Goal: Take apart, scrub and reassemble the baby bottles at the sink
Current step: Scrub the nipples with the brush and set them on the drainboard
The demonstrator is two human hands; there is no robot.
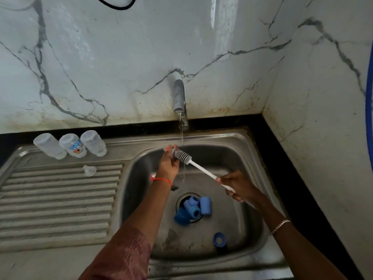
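Note:
My right hand (237, 185) grips the white handle of a bottle brush (198, 166). Its grey bristle head is at my left hand (169, 161), which holds a small clear part against the bristles; the part is mostly hidden. Both hands are over the steel sink basin (240, 158), just below the running tap (179, 98). Three clear bottle bodies (70, 145) stand upside down on the back of the drainboard. A clear teat (89, 170) lies on the ribs in front of them. Several blue caps and rings (193, 208) lie around the drain, and one blue ring (219, 239) lies apart.
The ribbed steel drainboard (60, 199) stretches to the left of the basin. Marble-patterned walls close in behind and to the right, with a black counter strip (292, 178) along the sink's right side. A thin stream of water falls from the tap.

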